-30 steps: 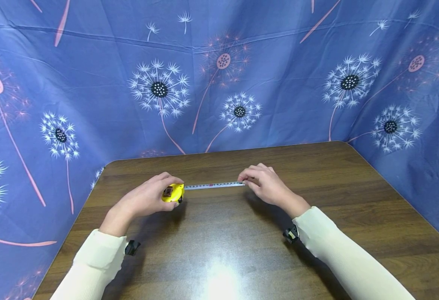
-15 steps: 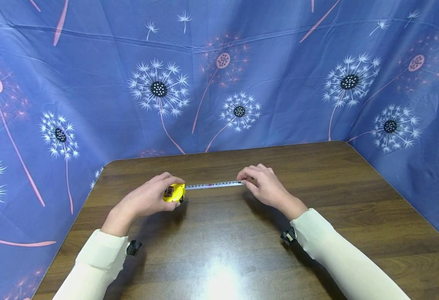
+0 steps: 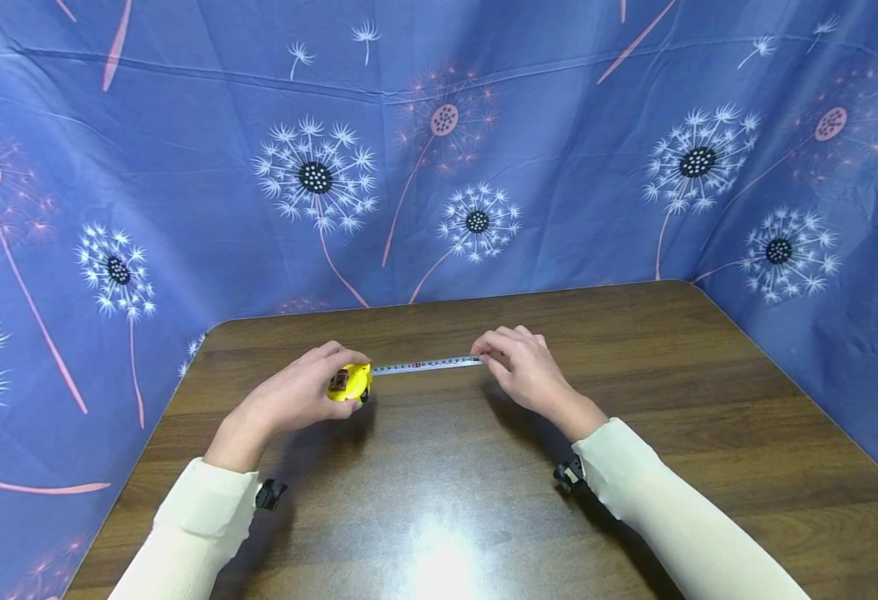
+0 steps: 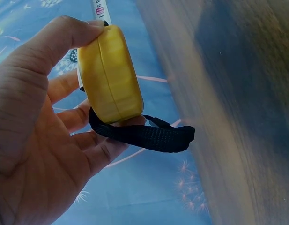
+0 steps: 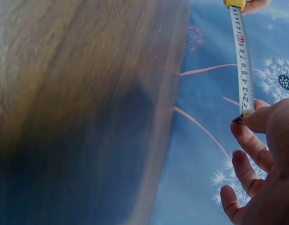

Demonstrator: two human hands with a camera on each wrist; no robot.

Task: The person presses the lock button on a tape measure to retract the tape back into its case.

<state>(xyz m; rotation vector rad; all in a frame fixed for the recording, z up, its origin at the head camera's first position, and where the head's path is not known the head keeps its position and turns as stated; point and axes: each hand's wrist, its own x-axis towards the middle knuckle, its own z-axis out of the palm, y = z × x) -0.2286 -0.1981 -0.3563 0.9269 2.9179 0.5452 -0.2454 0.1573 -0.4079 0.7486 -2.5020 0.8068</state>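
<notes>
A yellow tape measure [image 3: 348, 382] is held in my left hand [image 3: 299, 398], thumb on one side and fingers on the other. Its black wrist strap [image 4: 149, 136] hangs from the case in the left wrist view. From the case a white blade [image 3: 427, 365] with printed numbers runs out to the right. Thumb and fingertips of my right hand [image 3: 524, 371] pinch the blade's end, where a dark end hook [image 5: 238, 120] shows in the right wrist view. Between the two hands the blade stretches nearly straight, above the table.
Below the hands lies a brown wood-grain table [image 3: 408, 467] with rounded far corners, carrying the hands' shadows and a bright reflection. A blue cloth [image 3: 206, 167] with dandelion prints hangs behind and at the sides.
My right hand has moved slightly left, and the length of blade showing between the hands has become a little shorter. The left hand and case have barely shifted right.
</notes>
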